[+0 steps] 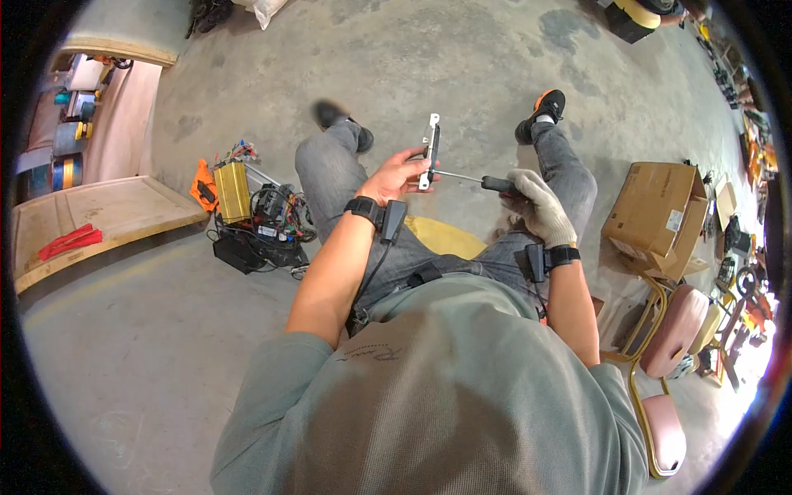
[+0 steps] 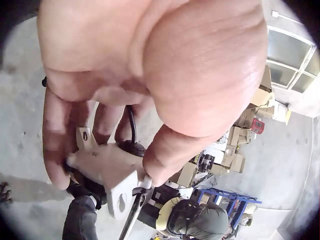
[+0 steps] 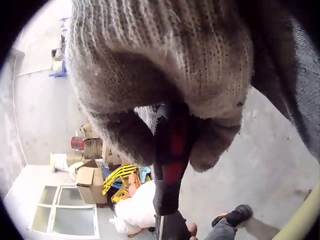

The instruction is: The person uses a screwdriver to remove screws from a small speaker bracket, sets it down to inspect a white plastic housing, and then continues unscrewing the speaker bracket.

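Note:
My bare left hand (image 1: 394, 176) grips a narrow white-and-black part with slotted mounting tabs (image 1: 434, 148) between thumb and fingers, out over my lap. In the left wrist view a dark cable (image 2: 132, 122) runs into the white housing (image 2: 112, 162). My right hand (image 1: 544, 210), in a knitted glove, holds a screwdriver (image 1: 499, 186) by its black and red handle (image 3: 172, 150). The screwdriver's metal shaft (image 2: 131, 217) points left, its tip end right at the part near my left thumb and a slotted tab (image 2: 120, 197).
On the floor to the left lie a gold metal box (image 1: 232, 191) and a tangle of wires and electronics (image 1: 276, 216). A low wooden board (image 1: 124, 216) bears red gloves (image 1: 70, 242). At right stand a cardboard box (image 1: 656, 210) and a padded chair (image 1: 675, 330). A yellow seat (image 1: 445, 238) shows between my legs.

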Action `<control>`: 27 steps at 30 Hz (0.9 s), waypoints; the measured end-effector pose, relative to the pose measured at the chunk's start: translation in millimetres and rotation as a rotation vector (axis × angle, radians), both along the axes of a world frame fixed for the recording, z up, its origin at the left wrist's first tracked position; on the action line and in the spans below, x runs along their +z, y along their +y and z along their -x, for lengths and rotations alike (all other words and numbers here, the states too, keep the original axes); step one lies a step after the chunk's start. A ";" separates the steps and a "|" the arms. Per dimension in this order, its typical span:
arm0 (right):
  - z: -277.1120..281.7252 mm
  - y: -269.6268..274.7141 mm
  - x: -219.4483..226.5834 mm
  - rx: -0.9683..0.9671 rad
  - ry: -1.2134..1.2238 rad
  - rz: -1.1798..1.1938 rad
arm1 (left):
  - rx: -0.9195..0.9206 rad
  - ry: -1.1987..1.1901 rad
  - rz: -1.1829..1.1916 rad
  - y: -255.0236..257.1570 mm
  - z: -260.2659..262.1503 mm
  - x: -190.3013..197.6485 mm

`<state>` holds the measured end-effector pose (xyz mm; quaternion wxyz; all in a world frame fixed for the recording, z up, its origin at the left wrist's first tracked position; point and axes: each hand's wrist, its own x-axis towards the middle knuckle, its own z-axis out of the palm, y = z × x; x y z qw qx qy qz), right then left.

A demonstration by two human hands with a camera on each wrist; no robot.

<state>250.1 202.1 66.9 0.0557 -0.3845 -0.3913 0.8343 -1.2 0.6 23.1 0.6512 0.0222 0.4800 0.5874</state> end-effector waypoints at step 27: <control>0.3 6.8 3.2 0.107 -0.102 0.046 | -0.006 0.019 -0.004 0.0 0.1 -5.5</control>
